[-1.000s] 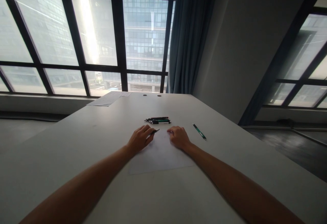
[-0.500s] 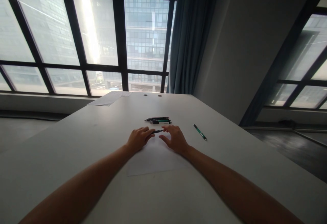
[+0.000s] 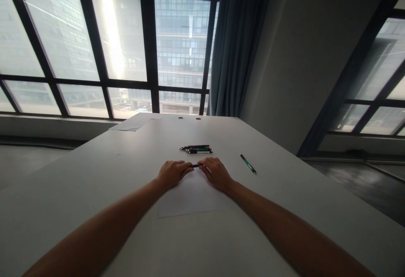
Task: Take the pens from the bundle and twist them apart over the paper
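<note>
2 hands: left hand (image 3: 172,173) and right hand (image 3: 215,172) meet over the middle of the table (image 3: 95,176), seen from the head view, the only view.
Left hand: fingers curled and closed around the left end of a dark pen (image 3: 196,165); knuckles face up, forearm runs in from the near left.
Right hand: fingers bent down over the right end of the same pen and touching it; whether it truly grips the pen I cannot tell, since the fingertips hide that end.
Pen: lies level between the 2 hands, only a short dark middle stretch showing, just above the far edge of a sheet of paper (image 3: 190,197).
Sheet of paper: white, flat on the table, under and near of both hands; both wrists rest on or just over it.
Pen cluster (image 3: 196,149): several dark and green pens lie side by side, just far of the hands, not touched.
Green pen (image 3: 247,163): alone, slanted, to the right of the right hand, apart from it.
Far papers (image 3: 136,122): loose sheets at the far left corner of the table, well apart.
Cable holes (image 3: 189,118): 2 small dark rounds near the far edge.
Surroundings: a large window (image 3: 126,45) with dark frames behind the table, a blue curtain (image 3: 237,45) to its right.
In the way: only the fingers, covering both pen ends.
</note>
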`<state>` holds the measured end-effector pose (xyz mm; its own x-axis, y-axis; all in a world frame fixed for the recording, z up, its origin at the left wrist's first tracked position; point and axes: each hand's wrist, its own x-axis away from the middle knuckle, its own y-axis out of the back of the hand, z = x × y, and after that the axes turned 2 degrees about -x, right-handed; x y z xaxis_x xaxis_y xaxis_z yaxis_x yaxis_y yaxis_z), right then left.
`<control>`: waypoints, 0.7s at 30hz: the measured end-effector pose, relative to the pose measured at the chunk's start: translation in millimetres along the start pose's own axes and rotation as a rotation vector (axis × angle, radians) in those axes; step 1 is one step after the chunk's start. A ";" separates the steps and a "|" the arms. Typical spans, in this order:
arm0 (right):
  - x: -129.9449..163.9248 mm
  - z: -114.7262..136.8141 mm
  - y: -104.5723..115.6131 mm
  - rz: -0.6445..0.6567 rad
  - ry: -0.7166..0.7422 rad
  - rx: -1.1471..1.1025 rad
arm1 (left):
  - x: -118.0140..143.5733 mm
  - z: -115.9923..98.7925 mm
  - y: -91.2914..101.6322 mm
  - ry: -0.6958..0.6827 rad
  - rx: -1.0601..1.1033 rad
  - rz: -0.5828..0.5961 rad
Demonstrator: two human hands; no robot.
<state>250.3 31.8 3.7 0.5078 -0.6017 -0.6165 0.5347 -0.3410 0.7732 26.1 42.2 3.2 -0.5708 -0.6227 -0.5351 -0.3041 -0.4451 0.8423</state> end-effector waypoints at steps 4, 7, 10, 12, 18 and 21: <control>0.1 1.3 1.1 0.007 -0.022 -0.048 | 0.3 1.1 -1.0 -0.030 -0.010 -0.032; -0.3 2.7 2.7 0.023 -0.033 -0.083 | -0.8 0.5 -1.1 -0.085 -0.022 -0.091; -0.8 3.9 4.3 0.049 -0.058 -0.086 | -2.8 -0.7 -0.5 -0.153 -0.049 -0.160; -1.0 4.4 4.8 0.060 -0.072 -0.081 | -3.9 -0.8 0.4 -0.198 -0.074 -0.195; -1.8 11.2 1.1 0.060 -0.170 -0.133 | -3.9 2.9 2.1 -0.243 -0.103 -0.244; -3.4 17.1 -2.3 0.045 -0.314 -0.156 | -3.7 3.8 1.3 -0.235 -0.098 -0.240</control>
<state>235.7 22.3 6.5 0.3137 -0.8143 -0.4883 0.6256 -0.2096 0.7514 25.0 46.3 6.5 -0.6555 -0.3332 -0.6778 -0.3823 -0.6275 0.6782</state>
